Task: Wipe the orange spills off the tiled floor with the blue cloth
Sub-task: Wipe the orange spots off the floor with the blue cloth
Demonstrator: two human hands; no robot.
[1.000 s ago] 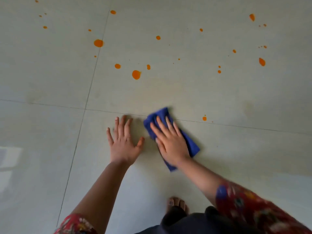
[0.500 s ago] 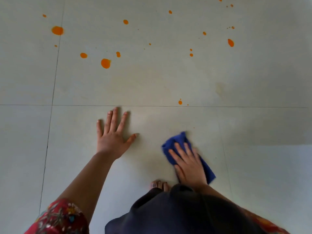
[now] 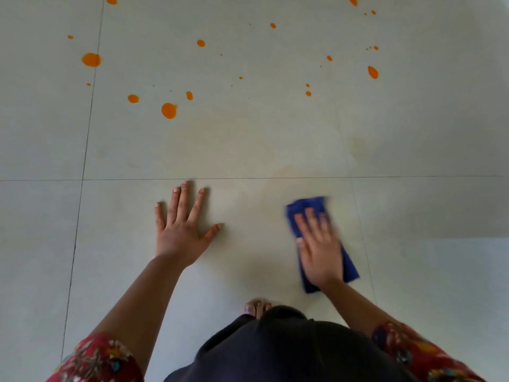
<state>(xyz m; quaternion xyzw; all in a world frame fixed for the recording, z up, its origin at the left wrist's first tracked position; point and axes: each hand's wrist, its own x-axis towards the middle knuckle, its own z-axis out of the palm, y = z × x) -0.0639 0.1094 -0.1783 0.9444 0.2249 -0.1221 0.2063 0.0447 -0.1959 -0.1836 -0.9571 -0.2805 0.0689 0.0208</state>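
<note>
blue cloth [image 3: 319,238] under flat right hand [image 3: 321,250]

The blue cloth [image 3: 305,206] lies flat on the tiled floor [image 3: 248,150] in the lower right of centre, folded into a long strip that runs from upper left to lower right; its edges look blurred. The orange spills [image 3: 168,110] dot the upper part of the frame, well apart from the cloth: a large round blot left of centre, another big one on the vertical grout line at upper left [image 3: 91,59], an oval drop at upper right [image 3: 372,72], and many small specks scattered between them. The pale grey tiles near the cloth carry faint yellowish smears.
</note>
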